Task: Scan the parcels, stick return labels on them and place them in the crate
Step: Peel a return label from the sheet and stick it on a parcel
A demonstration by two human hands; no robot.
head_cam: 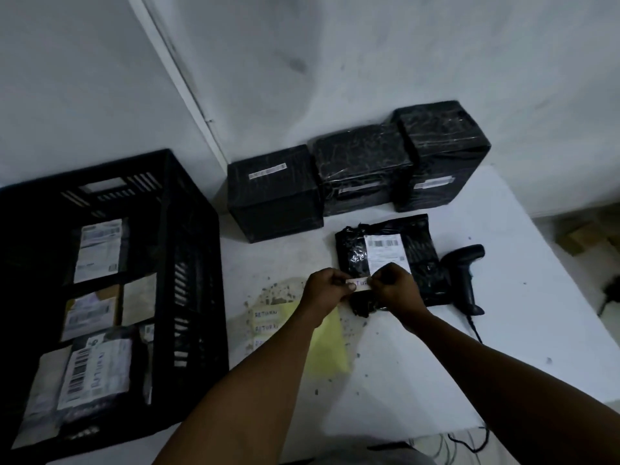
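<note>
- Now, both hands meet just in front of the flat black parcel [385,260], at its near edge; that parcel serves as landmark for the rest.
- Left hand [323,292] pinches one end of a small white return label [358,284] between thumb and curled fingers; right hand [396,288] pinches the other end. Handwritten letters show on the strip; the ends are hidden under the fingers.
- Whether the label already touches the parcel's wrap I cannot tell; it sits right at the near edge, below the printed shipping label [385,255].
- Scanner [464,280] lies just right of the parcel, on its side, cable trailing toward the table [503,347] edge.
- Yellow backing sheet [327,354] lies near and left of the parcel, with more return strips [266,320] beside it.
- Three black-wrapped boxes [275,193] stand behind the parcel, against the wall.
- Crate [188,229] stands well left of the parcel, several labelled parcels already inside.
- Judgement, step in hand: sticking the label. To do it well, keep the strip taut between both pinches, lay it on a flat patch of wrap clear of the barcode, then press one end down and smooth across to avoid creases.
- Risk: the crinkled wrap may stop the strip bonding; press firmly.
</note>
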